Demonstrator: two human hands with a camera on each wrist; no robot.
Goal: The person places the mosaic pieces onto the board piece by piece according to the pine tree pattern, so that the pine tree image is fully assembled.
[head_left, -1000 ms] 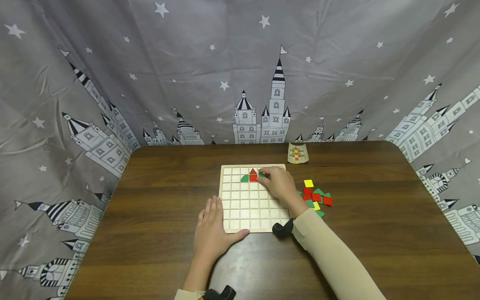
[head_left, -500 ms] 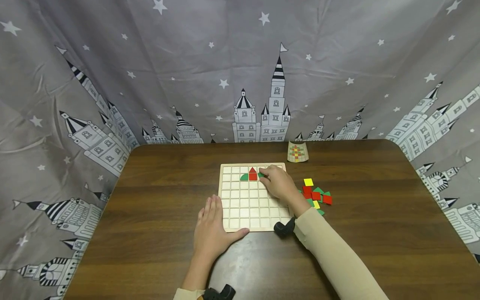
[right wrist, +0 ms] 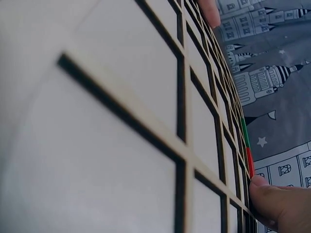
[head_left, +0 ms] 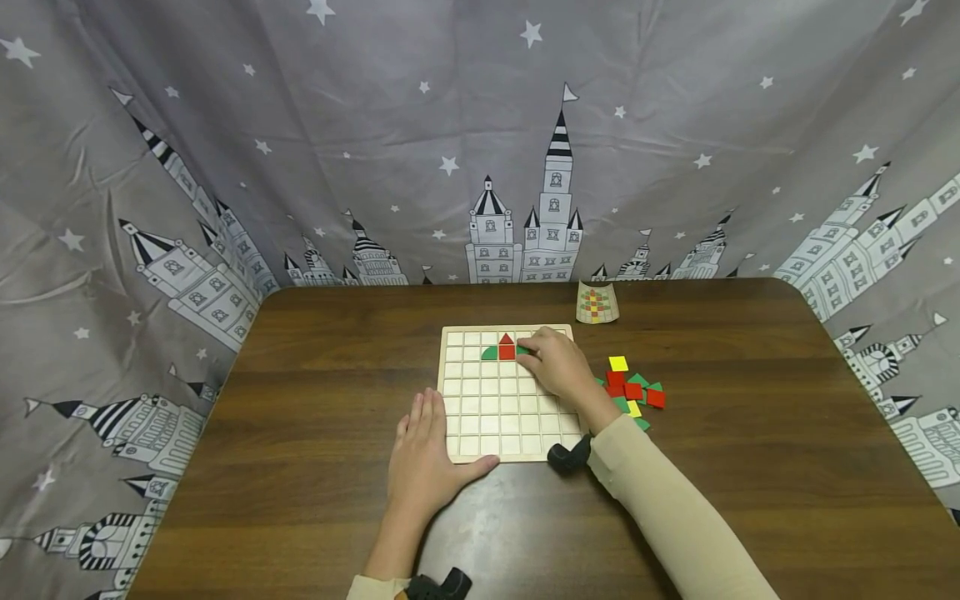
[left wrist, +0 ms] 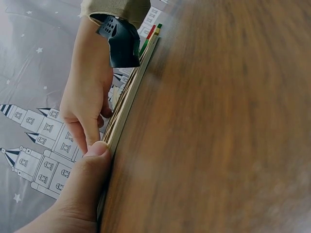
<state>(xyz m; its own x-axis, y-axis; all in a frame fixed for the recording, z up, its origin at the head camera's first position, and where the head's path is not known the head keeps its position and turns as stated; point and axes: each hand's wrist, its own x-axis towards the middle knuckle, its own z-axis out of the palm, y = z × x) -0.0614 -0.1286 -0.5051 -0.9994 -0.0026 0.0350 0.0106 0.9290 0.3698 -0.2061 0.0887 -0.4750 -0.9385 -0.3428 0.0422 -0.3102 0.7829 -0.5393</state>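
Observation:
A pale wooden grid board (head_left: 489,417) lies on the table. My left hand (head_left: 424,467) rests against it, straight fingers along its left side and thumb spread to the front edge. Near the board's far side, thumb and index finger of my right hand (head_left: 558,365) pinch a green tile (head_left: 522,351), partly hidden by the fingertips. Left of it a red square tile (head_left: 507,352) sits in a cell, with a red triangle tile (head_left: 506,339) in the cell behind. A green rounded tile (head_left: 490,353) fills the cell left of the square.
Right of the board is a loose heap of red, green and yellow tiles (head_left: 633,392), partly behind my right wrist. A curled pattern card (head_left: 597,302) stands near the table's back edge. Behind the brown wooden table (head_left: 322,400) hangs a grey castle-print curtain (head_left: 420,125).
The view shifts slightly. Both hands stay almost in place, my right thumb and index finger still at the green tile.

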